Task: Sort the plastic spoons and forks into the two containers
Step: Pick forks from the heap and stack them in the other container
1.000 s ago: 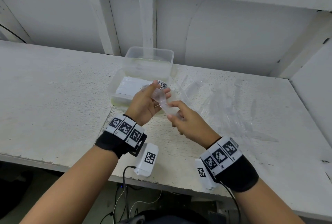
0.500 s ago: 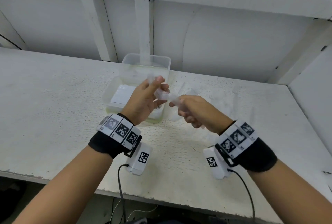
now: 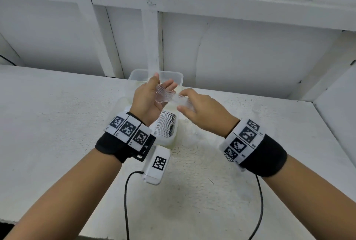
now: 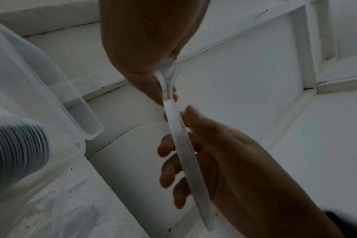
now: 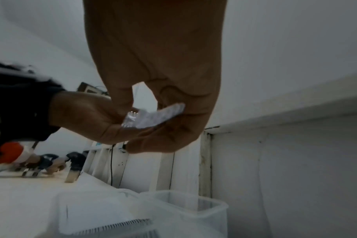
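While the clear cutlery bundle (image 3: 167,96) is held up between both hands above the desk (image 3: 57,124), it is a nested stack whose curved ends are fanned out in the left hand (image 3: 148,101). The left grip is loose: thumb up, fingers half straight, the heads cradled more than pinched. The right hand (image 3: 200,110) is closed on the handle end, thumb and fingertips pinching it; in the left wrist view the handles (image 4: 185,161) are seen edge-on, running through the right fingers.

Whether these are spoons or forks cannot be told; the plastic is too clear and blurred.

The near tub (image 3: 165,139) already carries a packed row of white pieces (image 3: 166,124); the far tub (image 3: 173,75) sits just behind it, contents unreadable.

Likely step: one piece is being peeled off the stack. To do it well:
- handles kept pinched firmly on the right, so the stack is not spilled
- top head slid off sideways, not pried; thin plastic probably snaps
- type checked before release
- work kept over the tubs, so a dropped piece is caught
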